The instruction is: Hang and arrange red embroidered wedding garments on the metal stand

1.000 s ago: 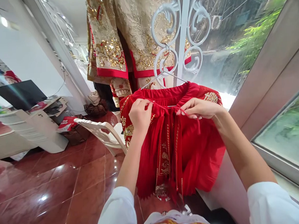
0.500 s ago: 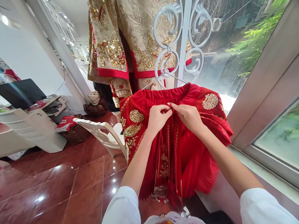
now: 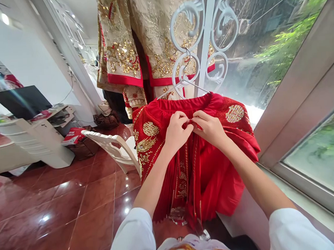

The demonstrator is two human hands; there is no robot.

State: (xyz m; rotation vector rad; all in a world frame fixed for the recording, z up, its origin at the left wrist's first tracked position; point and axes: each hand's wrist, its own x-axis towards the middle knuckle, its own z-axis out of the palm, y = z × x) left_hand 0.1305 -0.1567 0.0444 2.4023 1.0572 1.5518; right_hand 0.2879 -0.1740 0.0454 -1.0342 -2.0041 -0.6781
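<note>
A red garment (image 3: 224, 185) with a gathered waistband and gold embroidery hangs in front of me from a thin wire hanger (image 3: 198, 86). My left hand (image 3: 176, 132) is closed in a pinch at the middle of the band, on the thin red tie string (image 3: 190, 121). Close beside it, my right hand (image 3: 211, 129) pinches the same red tie, fingertips almost meeting the left ones. Narrow red strips hang below the hands down the front. My fingers partly hide the tie, so whether it is knotted I cannot tell.
The hanger hooks on a white scrolled metal stand (image 3: 207, 39) by the window (image 3: 253, 63). Behind hangs a gold-beaded jacket (image 3: 162, 46) with red trim. A white chair (image 3: 114, 145) stands left, and farther off a desk (image 3: 34, 138) with a monitor (image 3: 21, 103).
Both hands have shifted slightly, with fingers curled differently around the tie. The fingertips sit a little lower and a short red piece now shows between them. The garment hangs almost as before.
</note>
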